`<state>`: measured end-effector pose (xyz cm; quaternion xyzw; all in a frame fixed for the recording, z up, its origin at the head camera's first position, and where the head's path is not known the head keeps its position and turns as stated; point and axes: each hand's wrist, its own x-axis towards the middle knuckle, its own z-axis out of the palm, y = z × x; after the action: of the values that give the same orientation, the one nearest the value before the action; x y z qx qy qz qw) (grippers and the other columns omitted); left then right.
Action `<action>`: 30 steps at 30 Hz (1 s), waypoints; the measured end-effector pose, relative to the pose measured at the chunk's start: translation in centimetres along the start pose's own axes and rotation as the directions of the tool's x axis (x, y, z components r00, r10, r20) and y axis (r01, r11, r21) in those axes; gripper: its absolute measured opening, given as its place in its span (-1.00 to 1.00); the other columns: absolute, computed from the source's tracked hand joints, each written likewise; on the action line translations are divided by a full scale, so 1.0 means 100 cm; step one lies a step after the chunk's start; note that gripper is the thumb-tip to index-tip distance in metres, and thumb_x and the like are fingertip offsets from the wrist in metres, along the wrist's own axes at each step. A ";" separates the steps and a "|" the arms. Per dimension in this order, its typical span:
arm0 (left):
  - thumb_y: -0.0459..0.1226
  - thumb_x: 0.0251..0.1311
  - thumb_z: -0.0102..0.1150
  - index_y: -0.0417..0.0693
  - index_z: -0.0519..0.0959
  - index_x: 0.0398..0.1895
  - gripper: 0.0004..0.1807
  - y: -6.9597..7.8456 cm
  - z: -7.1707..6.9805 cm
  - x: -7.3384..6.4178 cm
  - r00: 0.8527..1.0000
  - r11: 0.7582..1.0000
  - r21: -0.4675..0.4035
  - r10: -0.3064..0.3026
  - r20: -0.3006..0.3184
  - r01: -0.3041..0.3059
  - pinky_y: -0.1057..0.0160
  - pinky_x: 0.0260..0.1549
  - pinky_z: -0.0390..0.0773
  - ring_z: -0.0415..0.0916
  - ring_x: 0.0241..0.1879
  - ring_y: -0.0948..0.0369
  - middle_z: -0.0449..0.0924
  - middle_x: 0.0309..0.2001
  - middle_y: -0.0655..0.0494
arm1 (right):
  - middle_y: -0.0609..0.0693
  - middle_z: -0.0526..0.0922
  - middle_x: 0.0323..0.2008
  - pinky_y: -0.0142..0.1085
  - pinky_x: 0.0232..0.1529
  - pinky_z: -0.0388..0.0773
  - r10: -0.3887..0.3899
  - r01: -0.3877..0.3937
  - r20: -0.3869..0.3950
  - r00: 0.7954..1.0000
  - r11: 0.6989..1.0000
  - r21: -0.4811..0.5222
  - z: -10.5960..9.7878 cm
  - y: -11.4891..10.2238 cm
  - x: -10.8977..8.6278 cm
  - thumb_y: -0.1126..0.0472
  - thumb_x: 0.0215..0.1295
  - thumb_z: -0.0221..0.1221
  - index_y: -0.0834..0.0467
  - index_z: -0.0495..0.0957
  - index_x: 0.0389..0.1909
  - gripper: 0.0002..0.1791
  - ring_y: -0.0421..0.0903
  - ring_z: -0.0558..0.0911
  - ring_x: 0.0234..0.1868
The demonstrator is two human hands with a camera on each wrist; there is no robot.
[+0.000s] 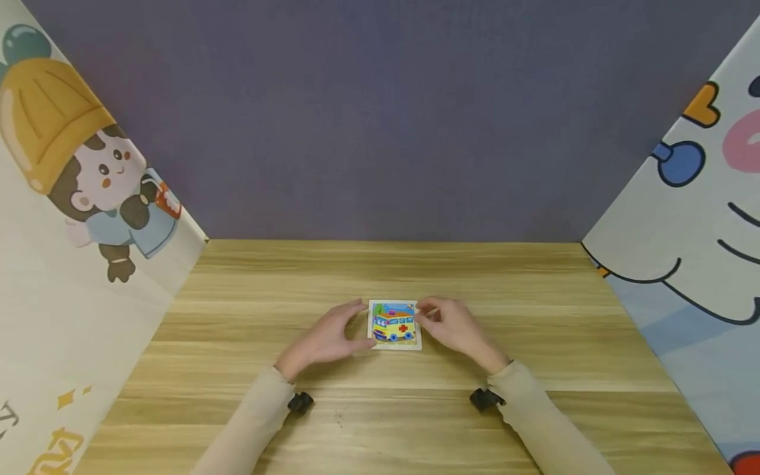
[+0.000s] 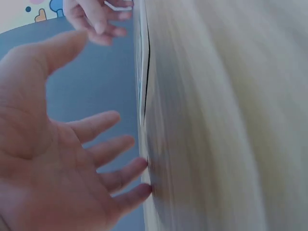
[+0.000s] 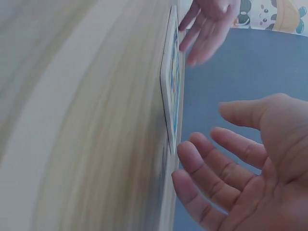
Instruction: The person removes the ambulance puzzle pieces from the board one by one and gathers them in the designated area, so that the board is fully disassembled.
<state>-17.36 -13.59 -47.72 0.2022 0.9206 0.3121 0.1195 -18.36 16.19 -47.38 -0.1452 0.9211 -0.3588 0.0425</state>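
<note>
Only clear sign: red cross (image 1: pixel 403 328) on the side of the yellow van (image 1: pixel 394 326) printed on the square picture board (image 1: pixel 394 347). Left wall panel (image 1: pixel 65 323) has grey lettering (image 1: pixel 7 413), looks like a "y", cut by frame edge; orange lettering (image 1: pixel 61 451) below also cropped, word unreadable.

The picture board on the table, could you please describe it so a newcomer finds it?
On the wooden table, look between the left hand and the right hand. The white-edged picture board there alone carries a yellow van with a red cross.
</note>
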 end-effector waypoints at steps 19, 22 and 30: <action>0.07 0.13 0.54 -0.10 0.36 0.60 0.00 0.005 0.014 0.028 0.997 0.989 0.135 0.044 0.060 -0.052 -0.33 0.62 0.10 0.07 0.67 -0.20 0.24 0.66 -0.05 | -0.19 0.73 -0.39 -0.34 -0.45 0.51 -0.056 0.070 0.138 0.989 0.993 -0.094 0.021 -0.012 0.029 0.02 0.52 0.28 0.08 0.75 0.08 -0.71 -0.28 0.55 -0.54; 0.07 0.11 0.57 -0.13 0.38 0.58 0.01 0.008 0.014 0.028 0.998 0.990 0.131 0.036 0.054 -0.042 -0.33 0.60 0.13 0.10 0.66 -0.21 0.28 0.64 -0.04 | -0.23 0.68 -0.50 -0.34 -0.49 0.49 -0.052 0.072 0.133 0.990 0.985 -0.157 0.023 -0.013 0.031 0.02 0.53 0.26 0.11 0.74 0.11 -0.68 -0.28 0.52 -0.59; 0.14 0.04 0.63 -0.16 0.40 0.56 0.08 0.020 0.015 0.033 0.999 0.984 0.175 -0.015 0.035 0.009 -0.36 0.54 0.26 0.18 0.60 -0.28 0.32 0.61 -0.12 | -0.08 0.79 -0.35 -0.32 -0.43 0.53 -0.127 0.160 0.154 0.980 0.960 -0.230 0.028 -0.015 0.039 0.04 0.49 0.31 0.12 0.74 0.19 -0.63 -0.25 0.51 -0.53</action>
<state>-19.19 -9.88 -47.95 0.2120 0.9433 0.2255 0.1199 -21.26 12.15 -48.36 -0.2404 0.9397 -0.2352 0.0617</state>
